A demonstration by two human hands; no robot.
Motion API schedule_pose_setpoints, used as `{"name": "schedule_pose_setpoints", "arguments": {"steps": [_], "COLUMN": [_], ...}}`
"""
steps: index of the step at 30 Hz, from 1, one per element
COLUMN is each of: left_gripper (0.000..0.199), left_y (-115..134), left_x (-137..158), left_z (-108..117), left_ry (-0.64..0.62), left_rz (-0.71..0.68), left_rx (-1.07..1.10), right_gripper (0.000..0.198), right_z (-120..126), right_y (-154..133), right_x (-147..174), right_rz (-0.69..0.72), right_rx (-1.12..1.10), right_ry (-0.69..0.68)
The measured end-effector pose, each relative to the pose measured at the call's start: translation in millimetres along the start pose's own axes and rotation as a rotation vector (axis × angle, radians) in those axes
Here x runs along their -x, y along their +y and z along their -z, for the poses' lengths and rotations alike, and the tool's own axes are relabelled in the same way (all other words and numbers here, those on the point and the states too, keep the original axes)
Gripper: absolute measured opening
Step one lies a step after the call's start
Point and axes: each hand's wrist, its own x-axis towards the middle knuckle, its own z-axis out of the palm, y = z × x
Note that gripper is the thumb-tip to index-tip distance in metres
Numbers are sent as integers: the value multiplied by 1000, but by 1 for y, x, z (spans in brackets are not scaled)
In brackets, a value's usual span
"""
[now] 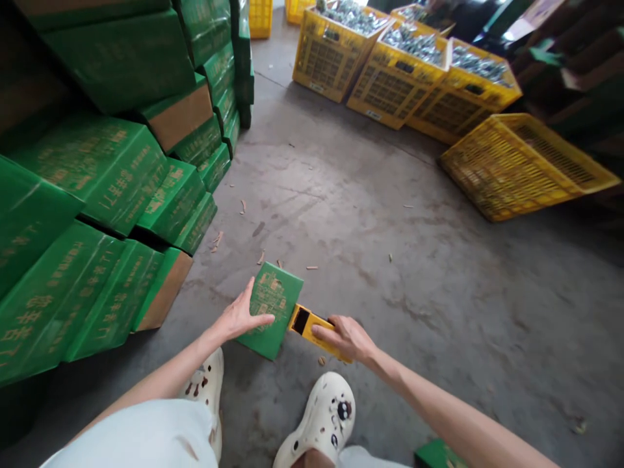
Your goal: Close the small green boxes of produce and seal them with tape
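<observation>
Seemingly, work on the green box (281, 300) is under way but unfinished, left hand (238, 318) spread over it, right hand (348, 338) clasping a yellow tool (308, 331).

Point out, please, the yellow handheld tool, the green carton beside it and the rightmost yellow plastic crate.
Yellow handheld tool (309, 329): head view, on its casing.
Green carton (279, 300): head view, on its gold-printed face.
Rightmost yellow plastic crate (507, 170): head view, on its slatted side wall.
</observation>
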Motion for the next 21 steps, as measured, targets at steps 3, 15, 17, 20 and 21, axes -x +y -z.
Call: {"name": "schedule_pose_setpoints", "arguments": {"steps": [3, 15, 17, 20, 21], "left_gripper": [146, 124, 123, 123, 123], "left_y": [14, -38, -49, -48, -43], "left_x": [15, 7, 7, 5, 4], "left_z": [-15, 59, 72, 77, 76], "left_ry": [72, 83, 62, 29, 26], "left_rz": [-19, 105, 98, 118, 130], "left_rx": [-238, -21, 77, 67, 35], "right_gripper": [64, 67, 66, 64, 64], "right_z": [1, 43, 44, 41, 39], "right_y": [-18, -88, -90, -85, -80], "right_x": [-3, -46, -49, -45, -41], "right_rz": [32, 255, 299, 311, 307], "right_rx": [3, -129, -156, -198, -216], "right_ry": [12, 5, 15, 22, 17]}}
